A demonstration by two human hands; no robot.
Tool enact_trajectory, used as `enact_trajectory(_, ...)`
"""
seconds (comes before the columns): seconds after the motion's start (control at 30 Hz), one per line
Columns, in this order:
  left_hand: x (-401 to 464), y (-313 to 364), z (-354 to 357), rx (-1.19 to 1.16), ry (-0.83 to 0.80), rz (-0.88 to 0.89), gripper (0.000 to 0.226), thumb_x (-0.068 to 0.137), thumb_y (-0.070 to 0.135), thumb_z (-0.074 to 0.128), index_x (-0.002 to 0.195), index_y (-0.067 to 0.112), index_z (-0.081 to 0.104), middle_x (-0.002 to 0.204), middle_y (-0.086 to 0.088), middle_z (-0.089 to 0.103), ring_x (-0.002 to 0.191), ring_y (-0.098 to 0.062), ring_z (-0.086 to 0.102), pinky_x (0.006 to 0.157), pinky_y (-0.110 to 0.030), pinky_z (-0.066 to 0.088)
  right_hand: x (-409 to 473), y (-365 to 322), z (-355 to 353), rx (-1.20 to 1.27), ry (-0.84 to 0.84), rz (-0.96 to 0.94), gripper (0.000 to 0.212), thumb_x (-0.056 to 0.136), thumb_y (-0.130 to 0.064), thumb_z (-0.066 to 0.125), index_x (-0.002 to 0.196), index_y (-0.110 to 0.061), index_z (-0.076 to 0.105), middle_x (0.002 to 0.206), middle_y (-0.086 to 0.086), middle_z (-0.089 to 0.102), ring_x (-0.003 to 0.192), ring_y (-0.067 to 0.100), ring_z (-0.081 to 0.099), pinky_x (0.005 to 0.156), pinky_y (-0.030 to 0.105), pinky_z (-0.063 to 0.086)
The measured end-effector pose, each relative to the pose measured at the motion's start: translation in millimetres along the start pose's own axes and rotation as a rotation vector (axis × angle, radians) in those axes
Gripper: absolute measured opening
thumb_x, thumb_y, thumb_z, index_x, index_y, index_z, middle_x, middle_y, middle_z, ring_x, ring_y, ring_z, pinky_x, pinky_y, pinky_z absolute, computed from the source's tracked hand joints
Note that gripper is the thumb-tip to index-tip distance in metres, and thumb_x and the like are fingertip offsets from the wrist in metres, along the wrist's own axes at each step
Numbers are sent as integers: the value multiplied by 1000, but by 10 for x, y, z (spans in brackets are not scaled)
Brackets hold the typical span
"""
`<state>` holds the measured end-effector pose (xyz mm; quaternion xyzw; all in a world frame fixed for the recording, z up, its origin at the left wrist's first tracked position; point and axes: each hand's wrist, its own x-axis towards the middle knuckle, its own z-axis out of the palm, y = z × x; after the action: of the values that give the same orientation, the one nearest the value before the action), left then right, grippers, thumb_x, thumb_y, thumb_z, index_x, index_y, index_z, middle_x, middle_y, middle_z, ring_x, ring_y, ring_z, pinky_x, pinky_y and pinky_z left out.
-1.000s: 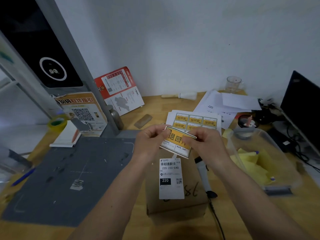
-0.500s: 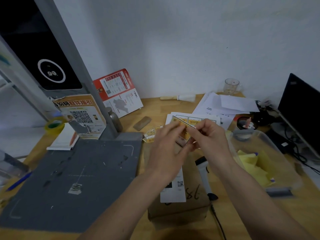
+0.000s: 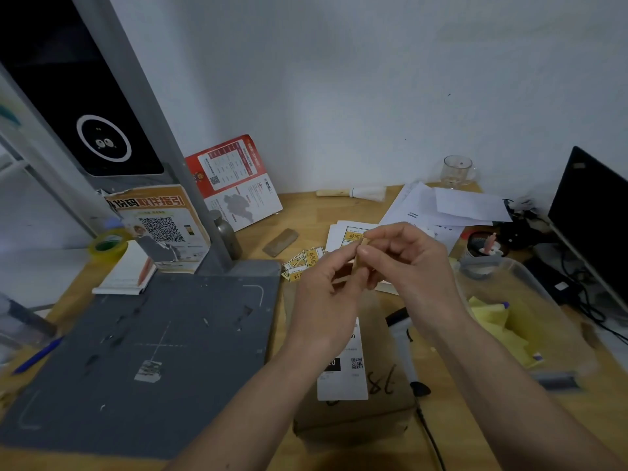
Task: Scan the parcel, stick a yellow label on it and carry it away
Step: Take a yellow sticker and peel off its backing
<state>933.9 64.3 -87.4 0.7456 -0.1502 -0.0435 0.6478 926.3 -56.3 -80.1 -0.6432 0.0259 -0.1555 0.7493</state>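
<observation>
Both hands, left hand [image 3: 326,294] and right hand [image 3: 407,263], pinch a yellow label [image 3: 359,263] above the parcel [image 3: 353,385] on the worktop [image 3: 306,212]. Label likely thin, floppy, sticky; hold by edges. Parcel likely light, stiff; grip sides.

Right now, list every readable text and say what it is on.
"取件指引": orange poster by the stand.
"98" or "86", handwritten, orientation unclear: parcel.
"回件": loose yellow labels, partly readable.
White shipping label, red leaflet: too blurred.
</observation>
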Motion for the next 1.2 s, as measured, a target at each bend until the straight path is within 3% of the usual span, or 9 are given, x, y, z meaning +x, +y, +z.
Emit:
enact_trajectory(0.3,2,97,-26,-50,75,-9,22,91,18,60,97,35,72,95,4,73,85,-2,65,72,-10,48,7,-3,21,96,9,54,19,70,-1,73,88,5,68,63,9,67,47,16,58,49,24,51)
enact_trajectory(0.67,-38,102,-28,2,128,3,19,90,21,60,102,27,74,95,3,72,91,-11,66,78,-22,52,-46,-68,62,121,32,22,27,62,-13,75,82,5,68,65,13,68,52,17,60,49,23,50)
enact_trajectory(0.87,-36,121,-34,-3,156,38,18,90,17,61,100,23,74,87,-2,70,72,0,57,65,-7,43,-73,-82,64,127,35,2,20,65,-11,74,80,2,70,64,12,68,53,16,60,49,22,49)
enact_trajectory(1.2,-88,151,-20,-22,211,63,20,90,14,61,93,30,72,82,4,67,73,4,59,67,-6,45,-116,-83,87,160,32,-29,6,75,0,69,80,2,71,61,11,68,54,18,62,50,23,50)
